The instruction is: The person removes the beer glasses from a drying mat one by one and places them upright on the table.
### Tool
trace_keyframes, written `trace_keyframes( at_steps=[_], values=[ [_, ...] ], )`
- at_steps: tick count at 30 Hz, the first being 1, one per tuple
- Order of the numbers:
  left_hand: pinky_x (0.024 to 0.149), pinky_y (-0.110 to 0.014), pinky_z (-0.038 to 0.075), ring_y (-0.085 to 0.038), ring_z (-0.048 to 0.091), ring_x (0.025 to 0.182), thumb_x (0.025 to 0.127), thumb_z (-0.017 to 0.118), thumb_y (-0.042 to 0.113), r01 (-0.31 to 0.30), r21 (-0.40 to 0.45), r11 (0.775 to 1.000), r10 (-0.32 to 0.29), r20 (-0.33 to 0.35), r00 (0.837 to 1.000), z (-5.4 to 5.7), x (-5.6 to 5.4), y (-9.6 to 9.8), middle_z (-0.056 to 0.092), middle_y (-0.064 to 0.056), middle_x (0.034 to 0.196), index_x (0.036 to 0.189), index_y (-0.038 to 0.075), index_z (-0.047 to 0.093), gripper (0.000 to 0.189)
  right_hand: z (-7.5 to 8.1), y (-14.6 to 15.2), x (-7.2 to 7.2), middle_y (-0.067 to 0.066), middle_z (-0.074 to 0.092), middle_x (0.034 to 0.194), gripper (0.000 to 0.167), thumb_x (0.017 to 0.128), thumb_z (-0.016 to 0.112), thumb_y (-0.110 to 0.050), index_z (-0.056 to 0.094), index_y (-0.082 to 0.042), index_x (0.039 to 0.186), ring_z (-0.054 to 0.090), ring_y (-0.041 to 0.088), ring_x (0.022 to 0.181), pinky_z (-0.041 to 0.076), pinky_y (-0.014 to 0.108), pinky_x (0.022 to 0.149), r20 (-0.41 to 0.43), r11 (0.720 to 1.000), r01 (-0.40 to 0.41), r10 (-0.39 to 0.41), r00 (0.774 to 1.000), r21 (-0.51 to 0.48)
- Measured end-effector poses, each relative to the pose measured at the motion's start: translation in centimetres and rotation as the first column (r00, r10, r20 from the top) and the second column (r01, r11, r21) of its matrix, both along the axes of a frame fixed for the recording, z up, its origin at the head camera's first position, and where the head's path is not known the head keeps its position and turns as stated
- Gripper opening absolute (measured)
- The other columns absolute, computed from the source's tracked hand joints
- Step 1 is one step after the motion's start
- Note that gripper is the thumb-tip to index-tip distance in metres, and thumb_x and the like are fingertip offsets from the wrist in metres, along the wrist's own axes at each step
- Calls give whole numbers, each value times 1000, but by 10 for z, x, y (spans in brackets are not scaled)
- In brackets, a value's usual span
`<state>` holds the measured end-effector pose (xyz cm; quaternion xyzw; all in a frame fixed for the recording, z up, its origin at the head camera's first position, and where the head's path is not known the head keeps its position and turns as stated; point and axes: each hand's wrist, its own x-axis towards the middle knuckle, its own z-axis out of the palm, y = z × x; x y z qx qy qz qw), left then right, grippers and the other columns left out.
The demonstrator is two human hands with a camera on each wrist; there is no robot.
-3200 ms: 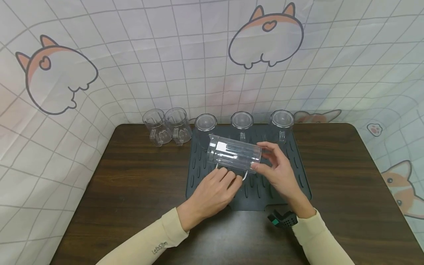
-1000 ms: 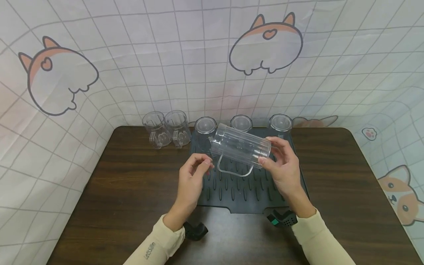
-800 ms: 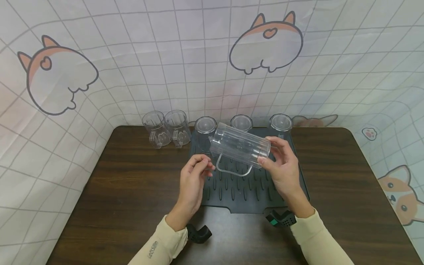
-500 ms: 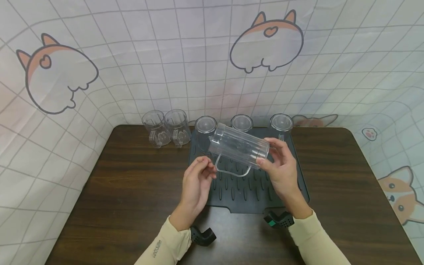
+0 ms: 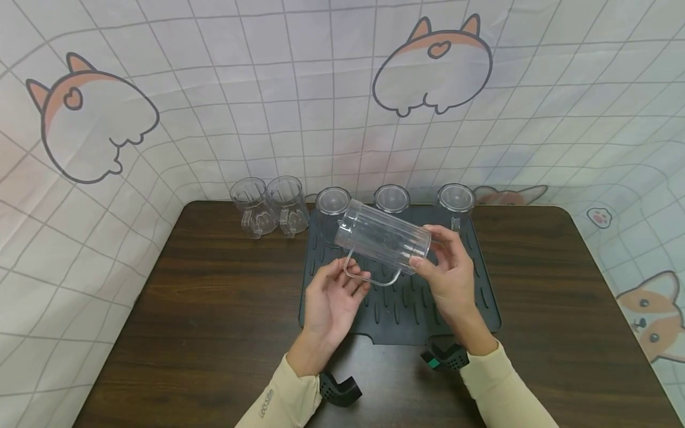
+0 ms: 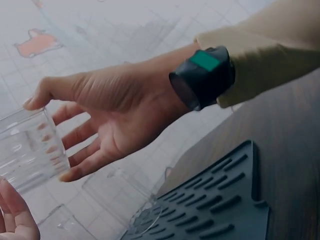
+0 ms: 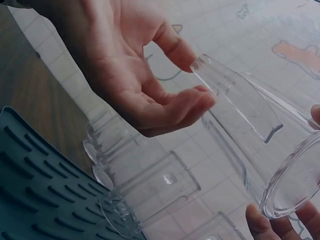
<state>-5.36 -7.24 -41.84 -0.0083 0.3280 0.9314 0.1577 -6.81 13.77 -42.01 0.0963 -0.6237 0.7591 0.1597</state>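
A tall clear mug [image 5: 382,235] with a loop handle is held on its side above the dark drying mat [image 5: 398,321]; its mouth end is to the left. My right hand [image 5: 452,279] grips its base end between thumb and fingers. In the left wrist view, the right hand [image 6: 110,110] has its fingertips around the base. My left hand [image 5: 334,303] is palm up, fingers loosely bent, overlapping the mug's handle in the head view. In the right wrist view, the left hand [image 7: 140,75] has its thumb and fingertips right at the handle [image 7: 240,100].
Three clear mugs stand upside down along the mat's back edge, among them a middle one [image 5: 392,196] and a right one [image 5: 456,199]. Two upright mugs, one of them the outer mug [image 5: 254,208], stand on the wooden table [image 5: 214,309] left of the mat. A patterned cloth [image 5: 267,89] hangs behind.
My left hand earlier held the handle, let go and drew back left; it has since turned palm up and moved right to the handle. The right hand keeps its grip, shifting slightly left.
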Motion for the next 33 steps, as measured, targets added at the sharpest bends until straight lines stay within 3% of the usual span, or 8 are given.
trace_keyframes(
  at_steps=[8, 24, 33],
  values=[
    [96, -31, 50, -16, 65, 101, 110, 30, 27, 7, 86, 996, -7, -6, 1000, -1, 3, 8, 65, 4, 98, 98, 16, 64, 38, -2, -2, -1, 1, 55, 131, 59, 81, 67, 18, 55, -3, 135, 58, 18, 115, 62, 21, 82, 7, 1000, 20, -20, 1000, 19],
    [91, -30, 48, -13, 56, 91, 111, 29, 27, -137, 201, 970, 126, 68, 990, 2, 5, 20, 61, 7, 89, 93, 19, 60, 37, -5, -8, -2, 1, 56, 132, 60, 81, 66, 18, 53, -1, 136, 57, 18, 115, 62, 20, 81, 10, 1000, 15, -15, 1000, 12],
    [88, -30, 47, -12, 51, 86, 113, 28, 34, -130, 237, 963, 116, 73, 991, 4, 5, 20, 55, 8, 87, 94, 19, 54, 35, -6, -11, -1, 0, 55, 132, 61, 81, 67, 18, 52, 1, 137, 58, 16, 116, 62, 20, 82, 27, 1000, 21, -22, 999, 20]
  ],
)
